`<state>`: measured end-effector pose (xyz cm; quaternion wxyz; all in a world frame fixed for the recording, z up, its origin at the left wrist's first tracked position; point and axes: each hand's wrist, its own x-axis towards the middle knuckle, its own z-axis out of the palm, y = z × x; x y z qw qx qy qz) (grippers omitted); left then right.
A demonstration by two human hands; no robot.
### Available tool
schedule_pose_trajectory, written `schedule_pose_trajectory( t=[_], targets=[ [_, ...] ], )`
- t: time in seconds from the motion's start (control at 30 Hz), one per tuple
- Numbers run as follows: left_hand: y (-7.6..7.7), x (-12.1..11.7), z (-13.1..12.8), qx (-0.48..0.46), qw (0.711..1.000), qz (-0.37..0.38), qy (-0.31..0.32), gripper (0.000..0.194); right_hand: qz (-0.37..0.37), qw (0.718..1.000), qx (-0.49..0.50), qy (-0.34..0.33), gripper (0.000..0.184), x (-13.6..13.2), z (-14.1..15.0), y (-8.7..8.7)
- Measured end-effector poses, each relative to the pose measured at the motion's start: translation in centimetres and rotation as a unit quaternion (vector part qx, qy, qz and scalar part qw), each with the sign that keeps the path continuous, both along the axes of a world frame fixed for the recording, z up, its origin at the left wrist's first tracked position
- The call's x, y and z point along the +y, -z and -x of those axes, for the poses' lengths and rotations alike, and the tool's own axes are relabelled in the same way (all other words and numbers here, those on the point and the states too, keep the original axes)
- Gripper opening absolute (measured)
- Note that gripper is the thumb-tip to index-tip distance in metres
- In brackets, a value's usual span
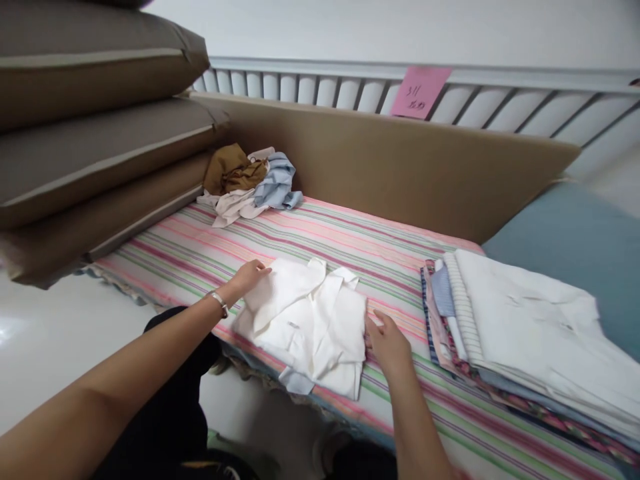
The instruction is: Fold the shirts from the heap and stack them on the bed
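Note:
A white shirt (pixel 305 320) lies partly folded on the striped bedsheet in front of me, its collar pointing away and one corner hanging over the near edge. My left hand (pixel 251 277), with a bracelet on the wrist, is closed at the shirt's upper left edge, the cloth between its fingers. On the opposite side, my right hand (pixel 391 343) rests beside the right edge. Its fingers are apart and their tips touch or nearly touch the fabric; the lower fingers are partly hidden.
To the right sits a stack of folded clothes (pixel 535 327) with a white garment on top. Crumpled clothes (pixel 277 180) lie at the back left, near stacked brown cushions (pixel 100 140). A brown board (pixel 380 167) stands along the back, below a pink note (pixel 420 92) on the railing.

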<state>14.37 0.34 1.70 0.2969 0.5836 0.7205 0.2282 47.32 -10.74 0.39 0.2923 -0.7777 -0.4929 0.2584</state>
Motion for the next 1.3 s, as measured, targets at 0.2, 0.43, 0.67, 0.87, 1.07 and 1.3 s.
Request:
schedule_pose_trajectory(
  t=[0.2, 0.43, 0.67, 0.87, 1.07, 1.3],
  targets=[
    [-0.3, -3.1, 0.4, -0.033, 0.999, -0.033, -0.013, 0.020, 0.008, 0.996, 0.084, -0.038, 0.055, -3.2, 1.8, -1.1],
    [0.0, -4.4, 0.1, -0.077, 0.995, 0.030, -0.056, 0.020, 0.040, 0.980, 0.197, 0.003, 0.057, -4.1, 1.9, 0.4],
    [0.3, -4.8, 0.0, -0.030, 0.999, -0.011, -0.042, 0.022, 0.028, 0.994, 0.093, -0.057, 0.056, -4.2, 2.3, 1.0],
    [1.1, -5.2, 0.6, 0.053, 0.998, -0.035, -0.019, 0.018, 0.059, 0.996, 0.041, -0.059, 0.054, -3.8, 1.1, 0.6],
    [1.7, -5.4, 1.1, 0.122, 0.988, -0.097, -0.004, 0.037, 0.026, 0.999, -0.045, -0.003, 0.047, -2.9, 0.1, 0.1],
    [1.8, -3.6, 1.6, 0.087, 0.995, 0.039, 0.009, 0.030, 0.045, 0.999, 0.024, -0.018, 0.038, -1.4, 1.8, 0.6]
  ],
)
